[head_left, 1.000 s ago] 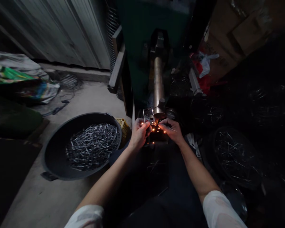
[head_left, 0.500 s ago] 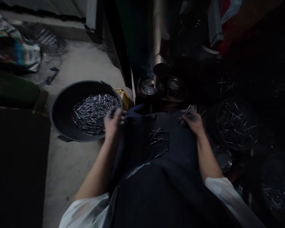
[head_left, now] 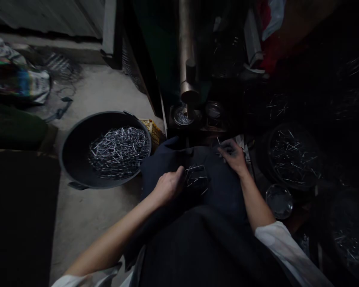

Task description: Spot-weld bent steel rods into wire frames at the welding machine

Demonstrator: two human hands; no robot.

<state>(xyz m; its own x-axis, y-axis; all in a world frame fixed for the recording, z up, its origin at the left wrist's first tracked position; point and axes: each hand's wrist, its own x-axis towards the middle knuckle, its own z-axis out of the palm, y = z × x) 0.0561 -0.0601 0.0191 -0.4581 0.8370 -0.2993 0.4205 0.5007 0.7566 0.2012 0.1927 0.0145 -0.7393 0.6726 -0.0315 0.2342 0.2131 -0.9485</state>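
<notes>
Several thin bent metal rods lie on the dark cloth across my lap. My left hand is closed at their left end, thumb and fingers together; its fingertips are partly hidden, so I cannot make out what is in them. To the right, above the cloth, my right hand pinches a thin metal rod that sticks up past the fingertips. A large black basin on the left holds a heap of similar metal rods.
Ahead stands a machine with a metal cylinder above a small dish of metal bits. A yellow crate is behind the basin. On the right are a dark container of rods and a round clear dish.
My left hand has moved from the basin's rim rightward and down to the rods on my lap. My right hand remains near the cloth's right side with its rod. The view has shifted slightly.
</notes>
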